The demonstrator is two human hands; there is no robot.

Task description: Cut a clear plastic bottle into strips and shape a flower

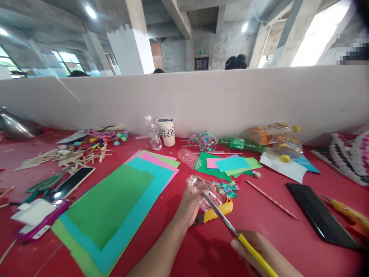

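Note:
My left hand (187,206) is closed around a clear plastic bottle piece (213,198), whose neck points up and to the left. In my right hand (253,248) is a pair of scissors (223,219) with yellow handles. Their blades reach up and left, with the tips against the clear plastic close to my left fingers. Whether the blades are apart is hard to see. Under and beside the bottle piece lies a yellow utility knife (218,212). Colourful star sequins (227,188) are heaped just behind it. Another clear bottle piece (188,158) rests farther back.
Coloured paper sheets (115,207) cover the table's left middle. A black phone (319,213) and a yellow-handled tool (346,211) lie at right. Along the white partition (184,100) stand a water bottle (153,134) and a cup (167,132), with a green bottle (240,144) lying nearby.

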